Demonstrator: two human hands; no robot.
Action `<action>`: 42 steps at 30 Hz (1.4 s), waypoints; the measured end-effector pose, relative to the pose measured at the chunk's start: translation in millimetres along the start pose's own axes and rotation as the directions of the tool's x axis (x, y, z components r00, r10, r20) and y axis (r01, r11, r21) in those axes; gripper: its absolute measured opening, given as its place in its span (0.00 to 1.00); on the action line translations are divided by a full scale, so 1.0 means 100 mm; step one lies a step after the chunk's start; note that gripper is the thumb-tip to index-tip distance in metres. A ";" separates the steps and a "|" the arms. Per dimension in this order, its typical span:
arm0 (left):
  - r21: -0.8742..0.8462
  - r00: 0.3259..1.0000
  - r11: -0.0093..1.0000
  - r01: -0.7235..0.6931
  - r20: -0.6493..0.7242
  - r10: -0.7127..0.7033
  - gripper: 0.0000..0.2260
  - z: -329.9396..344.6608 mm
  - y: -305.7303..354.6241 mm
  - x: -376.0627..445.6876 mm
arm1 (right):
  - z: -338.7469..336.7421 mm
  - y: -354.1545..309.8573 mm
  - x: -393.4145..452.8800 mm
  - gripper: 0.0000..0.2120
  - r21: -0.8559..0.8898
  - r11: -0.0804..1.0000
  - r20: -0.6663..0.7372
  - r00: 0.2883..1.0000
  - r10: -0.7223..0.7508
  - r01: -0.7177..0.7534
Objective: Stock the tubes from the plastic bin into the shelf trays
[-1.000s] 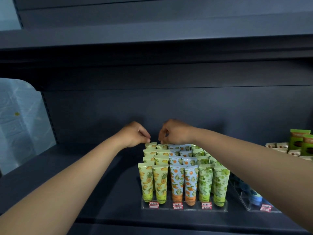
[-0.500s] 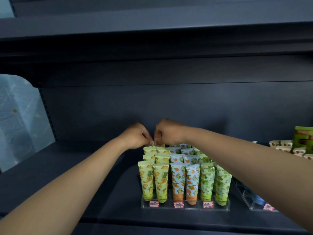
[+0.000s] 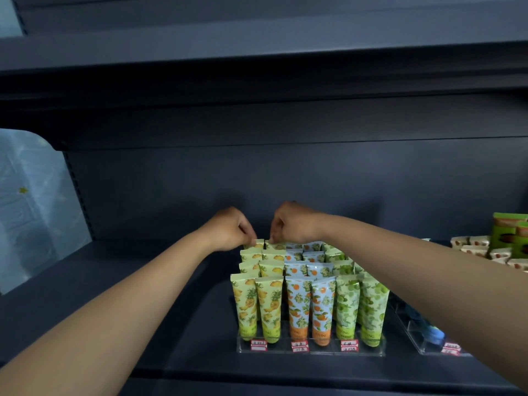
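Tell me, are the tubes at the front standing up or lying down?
Standing up. The front tubes stand side by side in the clear tray, caps down.

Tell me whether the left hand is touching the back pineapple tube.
Touching. The head view shows the left hand with fingertips pinched on the top edge of the rearmost pineapple tube.

My hands [image 3: 228, 228]: two. Front-row tubes [image 3: 310, 308]: two pineapple, two orange, two green. Red price tags [image 3: 300, 345] on tray front edge: three.

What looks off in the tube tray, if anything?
Nothing stands out. The tubes stand upright in neat rows in the clear tray; the left hand and right hand pinch the back-row tubes.
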State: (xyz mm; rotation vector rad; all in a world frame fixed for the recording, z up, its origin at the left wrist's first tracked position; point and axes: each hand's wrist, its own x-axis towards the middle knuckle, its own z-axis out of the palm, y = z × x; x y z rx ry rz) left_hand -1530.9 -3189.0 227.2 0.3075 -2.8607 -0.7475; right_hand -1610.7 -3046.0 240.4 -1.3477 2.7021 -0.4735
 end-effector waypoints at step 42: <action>0.258 0.995 0.966 0.016 0.093 -0.041 0.31 -0.22 0.83 -0.46 | -0.62 0.39 -1.08 0.26 -0.189 0.976 -0.087 0.992 0.093 -0.108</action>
